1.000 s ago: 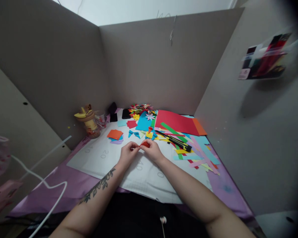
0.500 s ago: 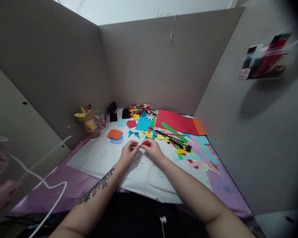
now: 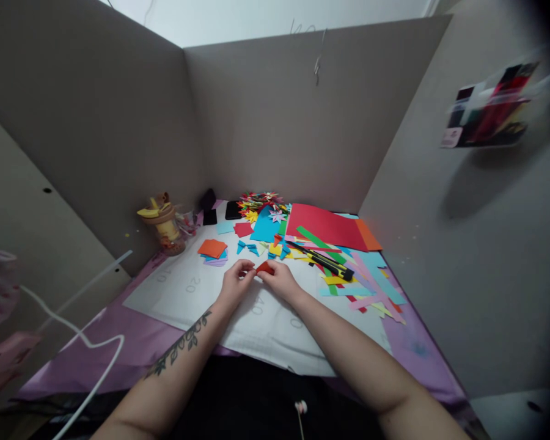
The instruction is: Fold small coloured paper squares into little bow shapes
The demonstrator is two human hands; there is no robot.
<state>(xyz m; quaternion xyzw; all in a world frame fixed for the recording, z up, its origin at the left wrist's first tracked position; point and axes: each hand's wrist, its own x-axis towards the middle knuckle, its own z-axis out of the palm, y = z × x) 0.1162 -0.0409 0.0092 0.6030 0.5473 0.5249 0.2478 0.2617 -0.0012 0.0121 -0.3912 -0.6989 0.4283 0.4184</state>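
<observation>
My left hand and my right hand meet over the white cutting mat, fingers pinched together on a small folded red paper piece held between them. The paper sits just above the mat near the printed "40". A small stack of orange and purple paper squares lies a little beyond my left hand. A yellow and black utility knife rests on paper scraps beyond my right hand.
Large red, orange and blue sheets and loose coloured strips cover the right side. Folded paper stars pile at the back. A jar with a yellow figure stands at the left wall. Grey panels enclose the desk; a white cable hangs left.
Both hands have shifted slightly, and the red paper piece has turned a little between the fingertips. Everything else stays where it was.
</observation>
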